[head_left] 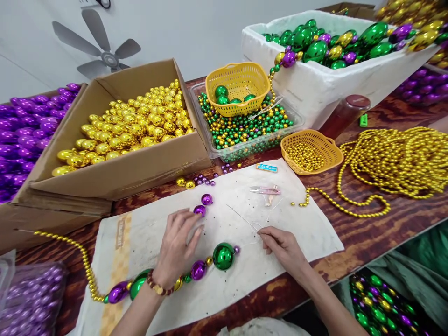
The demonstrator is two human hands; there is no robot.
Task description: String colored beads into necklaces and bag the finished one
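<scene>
My left hand (180, 238) reaches over the white cloth (280, 275), its fingers apart and the fingertips next to a purple bead (199, 211). A second purple bead (206, 199) lies just beyond. My right hand (282, 245) is closed in a pinch on a thin needle (241, 217), which points up and left, with fine thread near it. Below my left hand runs a strung row of beads, with a large green bead (223, 256), a purple bead (199, 270) and a small lilac bead (237, 250) at its end. My left wrist hides part of the row.
Thread snips (265, 190) and a small blue packet (266, 167) lie on the cloth. Behind stand a carton of gold beads (140, 161), a clear bin (241, 151), a yellow basket (238, 109) and a white foam box (280, 88). Gold bead strands (399, 163) are heaped at right.
</scene>
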